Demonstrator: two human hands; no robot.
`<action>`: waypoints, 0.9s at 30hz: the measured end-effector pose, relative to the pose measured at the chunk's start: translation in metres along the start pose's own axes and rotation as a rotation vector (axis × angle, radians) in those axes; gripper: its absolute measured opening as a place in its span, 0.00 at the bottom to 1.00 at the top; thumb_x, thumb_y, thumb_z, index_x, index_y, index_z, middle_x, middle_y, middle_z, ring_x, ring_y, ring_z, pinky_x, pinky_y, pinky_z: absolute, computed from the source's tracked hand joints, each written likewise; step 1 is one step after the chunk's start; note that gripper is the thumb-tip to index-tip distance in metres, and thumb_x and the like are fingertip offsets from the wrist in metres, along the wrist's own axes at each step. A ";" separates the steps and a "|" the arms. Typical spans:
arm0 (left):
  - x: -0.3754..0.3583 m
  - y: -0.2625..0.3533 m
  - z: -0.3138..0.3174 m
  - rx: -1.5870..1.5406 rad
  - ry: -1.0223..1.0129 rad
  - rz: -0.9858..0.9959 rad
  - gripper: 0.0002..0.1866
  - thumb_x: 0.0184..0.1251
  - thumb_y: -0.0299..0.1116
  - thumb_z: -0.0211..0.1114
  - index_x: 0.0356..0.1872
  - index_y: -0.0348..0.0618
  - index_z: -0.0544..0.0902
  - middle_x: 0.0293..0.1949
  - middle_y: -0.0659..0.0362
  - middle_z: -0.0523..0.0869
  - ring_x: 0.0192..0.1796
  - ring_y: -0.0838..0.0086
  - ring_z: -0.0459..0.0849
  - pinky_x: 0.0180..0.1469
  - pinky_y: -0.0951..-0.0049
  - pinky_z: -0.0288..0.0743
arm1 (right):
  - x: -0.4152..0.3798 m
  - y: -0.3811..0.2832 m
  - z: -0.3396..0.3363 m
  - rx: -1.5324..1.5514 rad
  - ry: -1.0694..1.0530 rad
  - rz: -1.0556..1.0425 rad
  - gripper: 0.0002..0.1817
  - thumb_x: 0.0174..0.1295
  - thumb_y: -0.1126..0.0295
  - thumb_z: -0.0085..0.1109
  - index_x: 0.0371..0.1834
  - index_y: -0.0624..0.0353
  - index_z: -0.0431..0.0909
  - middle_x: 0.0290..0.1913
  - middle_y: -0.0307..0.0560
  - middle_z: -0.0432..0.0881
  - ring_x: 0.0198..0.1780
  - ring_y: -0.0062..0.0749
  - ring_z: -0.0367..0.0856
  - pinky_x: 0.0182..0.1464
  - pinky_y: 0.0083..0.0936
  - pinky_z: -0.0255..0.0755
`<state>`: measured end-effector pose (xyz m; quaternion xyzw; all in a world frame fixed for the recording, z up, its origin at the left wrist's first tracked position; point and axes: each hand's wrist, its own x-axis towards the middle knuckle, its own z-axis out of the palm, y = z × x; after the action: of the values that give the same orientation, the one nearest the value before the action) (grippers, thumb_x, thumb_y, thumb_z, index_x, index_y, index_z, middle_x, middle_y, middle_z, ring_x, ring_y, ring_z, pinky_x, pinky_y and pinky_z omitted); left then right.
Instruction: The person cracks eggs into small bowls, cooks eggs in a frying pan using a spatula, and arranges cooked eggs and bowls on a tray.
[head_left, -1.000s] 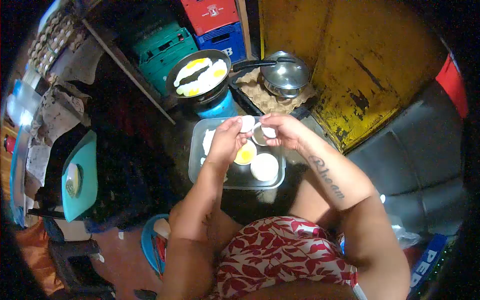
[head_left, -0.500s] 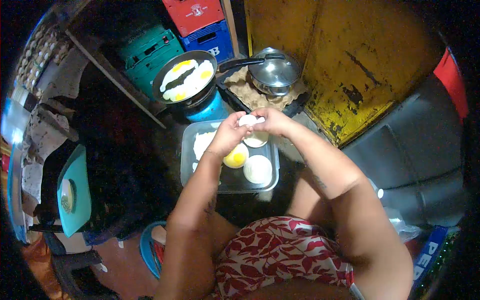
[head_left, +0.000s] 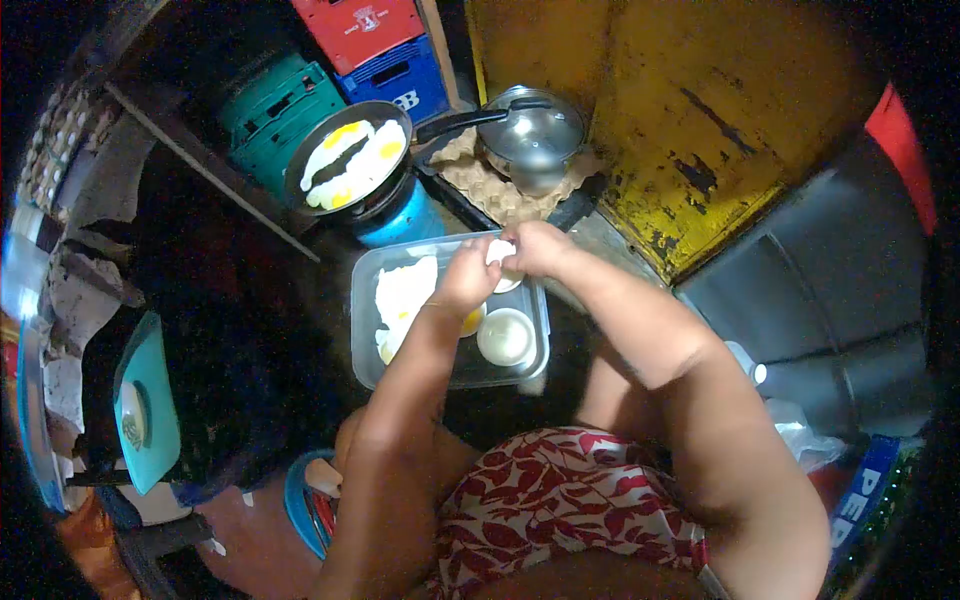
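Over the far edge of a clear plastic container [head_left: 543, 340], my left hand [head_left: 470, 273] and my right hand [head_left: 537, 248] meet, fingers wrapped round a white egg [head_left: 500, 251]. A small cup lies just below the egg, partly hidden by my hands. In the container, cooked eggs [head_left: 408, 290] lie at the left, a bowl with yellow yolk [head_left: 474, 321] is partly behind my left wrist, and a white round bowl [head_left: 506, 337] sits at the right. Whether the eggshell is cracked is too small to tell.
A frying pan [head_left: 293, 180] with several eggs sits on a blue burner [head_left: 400, 222]. A lidded pot [head_left: 545, 130] rests on cardboard behind the container. Green crates [head_left: 280, 110], a red crate [head_left: 360, 30] and a blue crate [head_left: 395, 80] stand behind. A teal tray [head_left: 160, 420] is at left.
Both hands have come slightly lower and nearer the container with the egg. The left forearm now covers more of the yolk bowl. The view has shifted a little.
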<state>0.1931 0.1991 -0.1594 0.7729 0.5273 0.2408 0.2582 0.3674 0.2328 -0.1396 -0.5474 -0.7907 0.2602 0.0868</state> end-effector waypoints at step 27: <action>0.003 -0.024 0.011 0.125 0.044 0.148 0.25 0.55 0.27 0.64 0.58 0.33 0.77 0.53 0.38 0.80 0.57 0.46 0.78 0.63 0.57 0.72 | -0.009 -0.005 0.008 -0.385 0.175 -0.120 0.11 0.55 0.65 0.59 0.41 0.49 0.84 0.39 0.47 0.86 0.46 0.47 0.84 0.45 0.41 0.80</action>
<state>0.1844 0.2078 -0.1834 0.8188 0.4882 0.2430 0.1794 0.3633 0.2212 -0.1424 -0.5264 -0.8463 0.0504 0.0642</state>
